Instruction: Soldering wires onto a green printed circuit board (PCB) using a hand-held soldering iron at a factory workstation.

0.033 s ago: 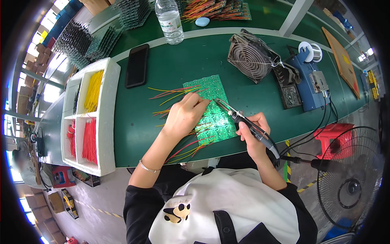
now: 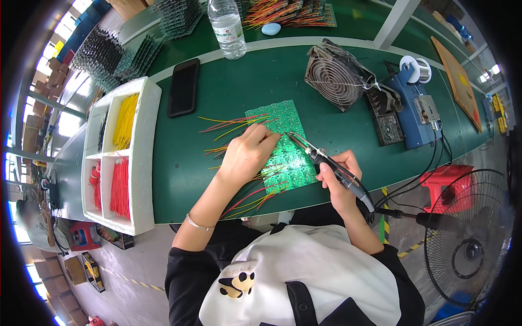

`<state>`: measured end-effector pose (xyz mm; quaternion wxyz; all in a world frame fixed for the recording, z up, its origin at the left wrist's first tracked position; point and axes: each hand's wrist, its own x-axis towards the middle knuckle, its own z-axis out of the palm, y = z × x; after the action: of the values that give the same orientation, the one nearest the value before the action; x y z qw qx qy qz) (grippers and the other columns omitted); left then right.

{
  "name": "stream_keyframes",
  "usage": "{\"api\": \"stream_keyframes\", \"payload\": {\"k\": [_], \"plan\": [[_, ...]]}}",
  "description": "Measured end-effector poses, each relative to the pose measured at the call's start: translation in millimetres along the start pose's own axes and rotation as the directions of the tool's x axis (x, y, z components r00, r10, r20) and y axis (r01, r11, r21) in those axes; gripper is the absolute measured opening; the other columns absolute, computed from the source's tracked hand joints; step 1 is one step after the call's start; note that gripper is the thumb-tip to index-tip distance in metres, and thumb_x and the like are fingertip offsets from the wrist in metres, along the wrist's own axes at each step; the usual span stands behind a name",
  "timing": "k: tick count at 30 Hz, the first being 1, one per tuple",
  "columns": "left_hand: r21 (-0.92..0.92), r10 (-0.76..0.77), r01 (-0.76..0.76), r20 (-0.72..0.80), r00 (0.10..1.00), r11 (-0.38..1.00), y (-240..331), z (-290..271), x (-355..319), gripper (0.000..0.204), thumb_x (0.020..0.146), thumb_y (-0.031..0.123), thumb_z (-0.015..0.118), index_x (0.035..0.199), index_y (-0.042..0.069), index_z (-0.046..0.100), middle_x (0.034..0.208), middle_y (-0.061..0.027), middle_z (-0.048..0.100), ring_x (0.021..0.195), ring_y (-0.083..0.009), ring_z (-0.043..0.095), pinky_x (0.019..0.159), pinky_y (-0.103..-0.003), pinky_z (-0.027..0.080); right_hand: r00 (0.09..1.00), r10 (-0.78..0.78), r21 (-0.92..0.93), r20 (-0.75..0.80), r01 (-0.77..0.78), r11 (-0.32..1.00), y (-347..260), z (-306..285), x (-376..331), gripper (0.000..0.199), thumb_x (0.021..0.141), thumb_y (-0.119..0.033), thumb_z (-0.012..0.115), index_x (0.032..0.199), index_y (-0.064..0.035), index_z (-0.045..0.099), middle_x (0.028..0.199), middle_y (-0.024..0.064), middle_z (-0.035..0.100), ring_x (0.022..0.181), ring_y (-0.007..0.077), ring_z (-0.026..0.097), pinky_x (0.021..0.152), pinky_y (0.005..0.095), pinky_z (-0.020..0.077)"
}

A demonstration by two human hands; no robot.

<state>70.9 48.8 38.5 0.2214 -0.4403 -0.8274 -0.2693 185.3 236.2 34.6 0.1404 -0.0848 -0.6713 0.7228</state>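
A green circuit board panel (image 2: 296, 163) lies on the green tabletop, with red and yellow wires (image 2: 231, 122) sticking out past its left edge. Over the middle of the panel, my left hand (image 2: 247, 154) is closed in a pinch. Its fingertips press down by the board, and whatever sits between them is too small to make out. My right hand (image 2: 341, 176) grips a soldering iron (image 2: 348, 183) with a thin metal feed tube along its shaft. The iron's tip meets the board right beside my left fingertips. Some wires run underneath my left hand.
On the left stands a white foam box (image 2: 144, 157) of yellow and red wires, beside a black phone (image 2: 184, 88). A water bottle (image 2: 227, 32) is behind. To the right are a small fan (image 2: 334, 79), a blue solder feeder (image 2: 410, 106) and a floor fan (image 2: 468, 255).
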Motion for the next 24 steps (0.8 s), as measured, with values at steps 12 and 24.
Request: {"api": "stream_keyframes", "payload": {"k": [12, 24], "plan": [[-0.017, -0.02, 0.02, -0.003, 1.0, 1.0, -0.4, 0.0, -2.1, 0.022, 0.062, -0.003, 0.063, 0.083, 0.004, 0.063, 0.073, -0.003, 0.051, 0.069, -0.0184, 0.056, 0.053, -0.028, 0.05, 1.0, -0.004, -0.014, 0.004, 0.004, 1.0, -0.6, 0.4, 0.0, 0.018, 0.082, -0.008, 0.062, 0.084, -0.002, 0.045, 0.062, 0.0066, 0.058, 0.048, 0.0054, 0.05, 0.045, 0.0187, 0.041], [-0.046, -0.044, 0.044, 0.009, 0.999, 0.998, -0.4, -1.2, -2.8, 0.017, 0.07, 0.0, 0.066, 0.087, 0.003, 0.066, 0.072, -0.0057, 0.054, 0.065, -0.0199, 0.057, 0.052, -0.031, 0.048, 0.997, -0.06, 0.059, -0.042, 0.063, 0.996, 2.0, -2.2, -1.5, 0.017, 0.084, -0.008, 0.057, 0.085, -0.0018, 0.042, 0.06, 0.0069, 0.054, 0.047, 0.0083, 0.047, 0.052, 0.0253, 0.0466]]}}
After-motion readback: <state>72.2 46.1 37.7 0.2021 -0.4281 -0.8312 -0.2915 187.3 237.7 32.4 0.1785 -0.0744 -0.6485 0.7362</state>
